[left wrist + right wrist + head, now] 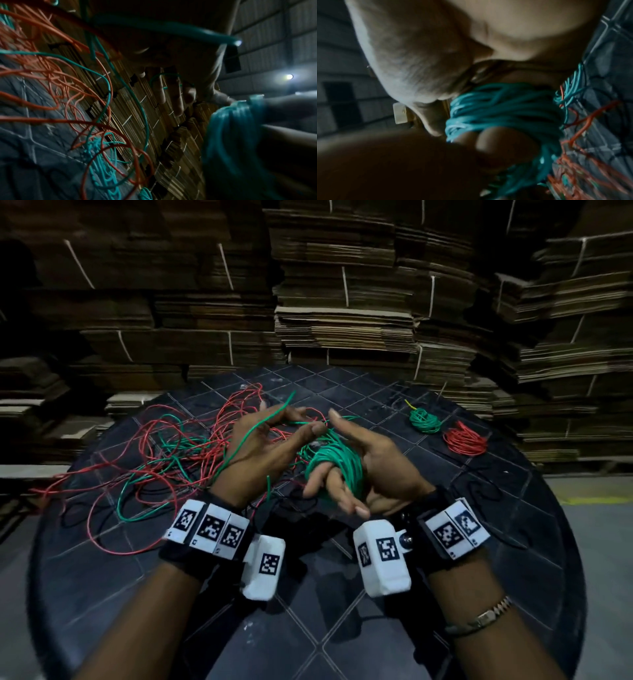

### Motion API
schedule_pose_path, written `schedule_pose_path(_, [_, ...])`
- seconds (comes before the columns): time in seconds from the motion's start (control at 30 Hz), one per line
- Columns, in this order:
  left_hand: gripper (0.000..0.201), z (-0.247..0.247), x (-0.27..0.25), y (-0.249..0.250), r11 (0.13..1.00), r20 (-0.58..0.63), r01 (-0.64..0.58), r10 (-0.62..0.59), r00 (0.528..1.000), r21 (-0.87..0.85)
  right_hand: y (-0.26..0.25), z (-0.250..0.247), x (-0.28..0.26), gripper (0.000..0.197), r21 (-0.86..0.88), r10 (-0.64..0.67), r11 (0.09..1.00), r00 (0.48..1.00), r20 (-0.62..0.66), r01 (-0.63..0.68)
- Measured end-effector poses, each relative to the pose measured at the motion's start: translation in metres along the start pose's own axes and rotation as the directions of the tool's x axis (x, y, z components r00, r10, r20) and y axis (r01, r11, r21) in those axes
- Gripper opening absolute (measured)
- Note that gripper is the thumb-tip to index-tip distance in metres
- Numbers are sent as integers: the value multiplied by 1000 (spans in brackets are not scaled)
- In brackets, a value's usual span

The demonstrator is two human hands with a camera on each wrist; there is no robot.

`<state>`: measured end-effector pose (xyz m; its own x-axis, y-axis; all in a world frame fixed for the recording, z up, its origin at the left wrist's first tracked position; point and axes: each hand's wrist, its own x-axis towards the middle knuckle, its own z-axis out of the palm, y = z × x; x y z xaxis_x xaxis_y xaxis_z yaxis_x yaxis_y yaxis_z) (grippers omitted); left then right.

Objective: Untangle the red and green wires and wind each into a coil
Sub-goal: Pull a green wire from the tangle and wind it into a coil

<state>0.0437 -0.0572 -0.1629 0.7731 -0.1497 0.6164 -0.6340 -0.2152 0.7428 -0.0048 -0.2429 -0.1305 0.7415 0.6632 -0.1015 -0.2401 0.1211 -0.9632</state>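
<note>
A loose tangle of red and green wires (pixel 178 446) sprawls over the left half of the round dark table (pixel 376 392). My right hand (pixel 342 484) hovers above the table's middle with a thick green coil (pixel 337 458) wound round its bent fingers, thumb sticking up. The right wrist view shows that green coil (pixel 496 105) with the fingers (pixel 501 140) poking through it. My left hand (pixel 308 422), just left of the coil, pinches the free green strand (pixel 253 433), which runs from the tangle toward the coil. In the left wrist view the strand (pixel 171 29) crosses above the fingers (pixel 178 97).
A small finished green coil (pixel 424 421) and a red coil (pixel 464 440) lie side by side at the table's far right. Tall stacks of flattened cardboard (pixel 342 302) stand close behind the table. Some red loops hang near the left rim.
</note>
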Motion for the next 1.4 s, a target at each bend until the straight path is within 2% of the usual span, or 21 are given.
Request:
schedule_pose_path(0.07, [35,-1,0,-4,998,38,-6,4,999,58,-2,-5,-6,85,62,-79,995,997,-9,79])
schedule_pose_path(0.13, [37,-2,-1,-4,999,110,20,-23,994,29,-3,-6,-11,76,141,-178,971,977,-114,193])
schedule_pose_path(0.2, [37,-3,1,-3,998,100,68,-67,993,-3,-8,-10,-16,73,213,-292,914,926,-241,344])
schedule_pose_path(0.3, [43,-10,4,-4,995,27,99,-99,995,-14,-16,-26,-23,67,336,-451,769,834,-318,544])
schedule_pose_path(0.37, [49,-16,6,-3,991,-21,109,-111,994,-76,-20,-41,-30,58,512,-509,580,772,-379,634])
schedule_pose_path(0.43, [55,-18,6,-2,986,-39,120,-125,991,-111,-21,-54,-38,52,617,-544,400,717,-436,678])
schedule_pose_path(0.5, [55,-15,6,0,988,19,131,-130,991,-82,-19,-64,-39,49,597,-543,324,661,-518,734])
schedule_pose_path(0.57, [50,-10,4,1,984,135,146,-131,982,-105,-16,-69,-36,48,524,-535,298,594,-601,798])
schedule_pose_path(0.63, [47,-5,1,4,977,229,167,-133,964,-133,-15,-70,-31,46,484,-528,292,561,-638,825])
schedule_pose_path(0.77, [44,0,-5,9,980,383,165,-110,917,-114,-17,-69,-27,39,503,-455,279,574,-681,818])
schedule_pose_path(0.83, [42,1,-9,11,984,468,154,-96,878,-87,-18,-68,-25,37,454,-410,308,547,-730,836])
schedule_pose_path(0.9, [40,1,-12,15,986,530,142,-74,845,-88,-18,-66,-22,34,330,-401,424,502,-766,843])
schedule_pose_path(0.97, [40,-2,-14,22,981,571,140,-41,820,-131,-16,-66,-17,41,160,-416,564,447,-792,810])
schedule_pose_path(1.03, [43,-5,-14,24,967,576,162,-21,817,-195,-13,-66,-12,52,11,-427,685,413,-804,729])
schedule_pose_path(1.07, [44,-7,-13,24,955,558,175,-14,830,-237,-11,-66,-10,57,-49,-426,739,410,-807,672])
schedule_pose_path(1.13, [48,-8,-13,25,928,487,179,3,873,-327,-5,-67,-3,60,-141,-420,825,427,-801,548])
schedule_pose_path(1.17, [50,-9,-13,25,918,441,167,10,897,-360,-2,-67,0,60,-168,-411,862,463,-785,479])
schedule_pose_path(1.2, [51,-9,-11,25,910,387,152,10,922,-385,0,-65,2,57,-190,-395,896,521,-757,402])
schedule_pose_path(1.27, [51,-10,-7,24,891,257,147,-36,966,-430,5,-57,4,43,-216,-328,945,685,-650,247])
schedule_pose_path(1.33, [52,-13,0,19,864,136,169,-118,984,-475,8,-47,3,40,-167,-234,971,840,-489,173])
schedule_pose_path(1.4, [54,-16,4,15,843,54,172,-168,984,-510,7,-30,1,44,-93,-163,986,934,-319,141])
